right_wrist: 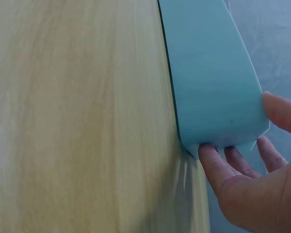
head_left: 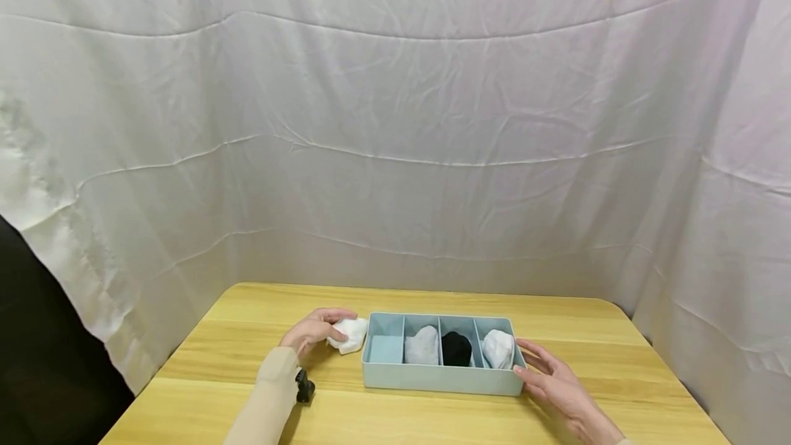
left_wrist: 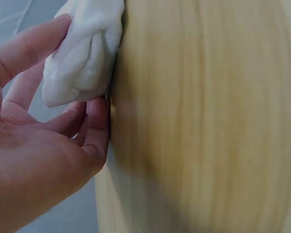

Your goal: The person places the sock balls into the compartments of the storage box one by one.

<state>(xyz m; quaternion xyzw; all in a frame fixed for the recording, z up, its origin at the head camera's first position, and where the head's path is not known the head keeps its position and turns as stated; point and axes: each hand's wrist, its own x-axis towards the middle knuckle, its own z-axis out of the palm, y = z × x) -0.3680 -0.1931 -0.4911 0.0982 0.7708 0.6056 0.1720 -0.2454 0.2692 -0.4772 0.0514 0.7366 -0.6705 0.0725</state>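
Note:
A balled white sock (head_left: 350,335) is pinched between thumb and fingers of my left hand (head_left: 316,330), just off the left end of a pale blue divided box (head_left: 441,378). The left wrist view shows the sock's (left_wrist: 82,58) folds close to the tabletop. Inside the box, a light grey sock (head_left: 423,346), a black sock (head_left: 456,349) and another white sock (head_left: 498,349) each sit in their own compartment; the bare floor shows in the leftmost one. My right hand (head_left: 553,383) touches the box's right end, thumb at the front corner and fingers extended along the end wall.
Everything stands on a light wooden table (head_left: 296,301) with rounded back corners. Pale curtains (head_left: 432,122) hang behind it and at both sides. A dark cloth (head_left: 49,335) is at the far left. A small black device (head_left: 304,386) is strapped to the left wrist.

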